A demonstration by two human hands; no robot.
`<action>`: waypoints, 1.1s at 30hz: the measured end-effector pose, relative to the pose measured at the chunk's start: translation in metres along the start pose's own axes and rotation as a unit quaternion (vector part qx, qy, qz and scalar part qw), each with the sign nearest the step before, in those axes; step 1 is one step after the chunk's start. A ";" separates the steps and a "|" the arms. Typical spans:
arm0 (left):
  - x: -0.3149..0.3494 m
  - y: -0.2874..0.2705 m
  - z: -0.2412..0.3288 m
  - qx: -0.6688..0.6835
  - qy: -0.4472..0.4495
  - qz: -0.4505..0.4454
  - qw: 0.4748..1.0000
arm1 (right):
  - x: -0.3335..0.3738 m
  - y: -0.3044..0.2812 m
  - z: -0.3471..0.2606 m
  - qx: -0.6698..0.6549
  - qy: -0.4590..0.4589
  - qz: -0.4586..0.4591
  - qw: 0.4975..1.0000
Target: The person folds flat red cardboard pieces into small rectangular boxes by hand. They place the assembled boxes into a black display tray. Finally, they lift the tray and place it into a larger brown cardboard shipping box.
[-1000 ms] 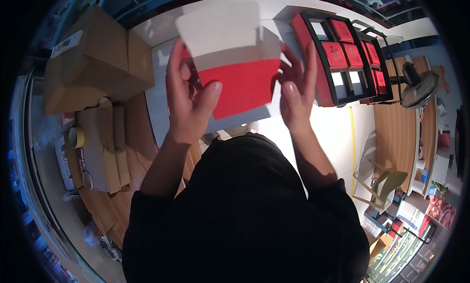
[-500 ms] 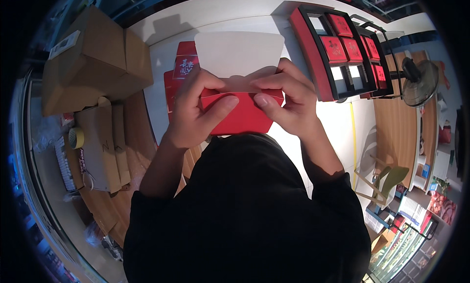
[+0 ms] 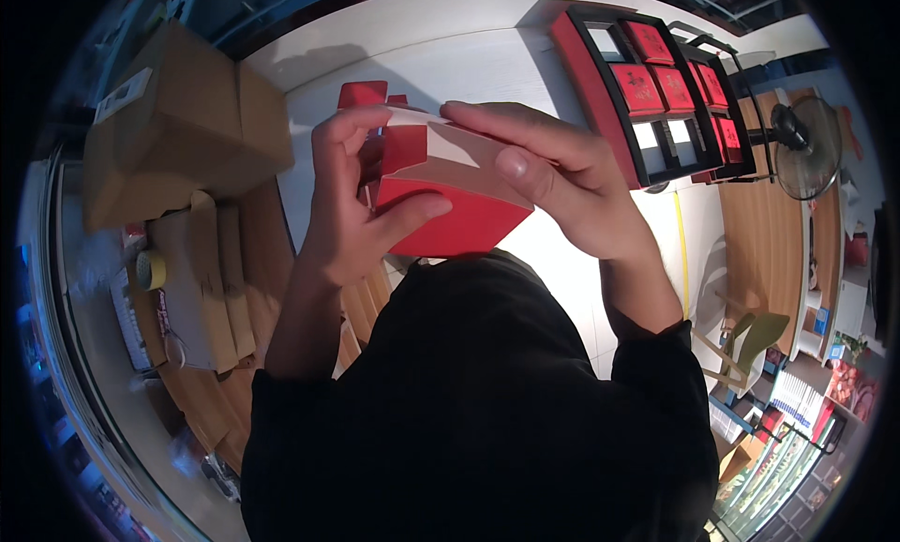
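A small red paperboard box [image 3: 455, 225] with a pale inner face is held up in front of me, partly folded, its top open. My left hand [image 3: 345, 204] grips its left side, thumb across the front panel and fingers behind. On the other side my right hand [image 3: 577, 181] lies along the upper right edge, thumb on the rim and fingers stretched over the raised lid panel. A short red side flap [image 3: 406, 150] stands near my left fingers. Behind the left hand, part of another red carton piece [image 3: 363, 93] shows on the white table [image 3: 478, 68].
At right, a black-framed red gift box [image 3: 600, 101] holds several small red boxes, with some compartments showing white. A similar one stands beyond it, near a fan [image 3: 808, 148]. At left are a big brown carton [image 3: 178, 129], folded cardboard [image 3: 192, 289] and a yellow tape roll [image 3: 150, 270].
The box has turned and tilted, so its open top and side flap show. My right hand moved from pinching the fold to lying along the lid panel, which has come down.
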State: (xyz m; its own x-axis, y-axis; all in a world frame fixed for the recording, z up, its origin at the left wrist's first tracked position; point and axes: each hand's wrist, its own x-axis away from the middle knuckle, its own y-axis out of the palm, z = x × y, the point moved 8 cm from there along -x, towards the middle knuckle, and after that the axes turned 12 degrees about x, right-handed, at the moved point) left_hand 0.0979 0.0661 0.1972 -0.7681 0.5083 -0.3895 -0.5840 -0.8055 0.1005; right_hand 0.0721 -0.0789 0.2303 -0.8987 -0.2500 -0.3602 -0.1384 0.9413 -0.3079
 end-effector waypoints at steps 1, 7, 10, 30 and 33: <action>-0.001 0.001 -0.001 0.014 -0.004 0.016 1.000 | 0.001 0.001 0.000 -0.006 -0.008 -0.015 1.000; 0.000 -0.005 -0.006 0.023 -0.017 0.061 0.998 | 0.007 0.011 0.003 0.073 0.003 -0.017 0.997; -0.001 -0.005 -0.010 0.001 -0.043 0.046 0.998 | 0.014 0.003 0.016 0.004 0.084 0.000 0.996; -0.009 0.010 0.013 -0.153 0.079 -0.006 0.985 | 0.029 -0.015 0.010 0.058 -0.046 0.152 0.986; -0.008 0.012 0.019 -0.151 0.091 -0.009 0.984 | 0.031 -0.016 0.005 0.062 -0.064 0.169 0.982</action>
State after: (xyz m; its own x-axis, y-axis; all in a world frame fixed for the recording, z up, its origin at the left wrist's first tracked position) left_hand 0.0923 0.0580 0.2193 -0.6831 0.4816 -0.5490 -0.4710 -0.8650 -0.1728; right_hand 0.0486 -0.1027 0.2202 -0.8236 0.0381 -0.5659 0.2179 0.9425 -0.2536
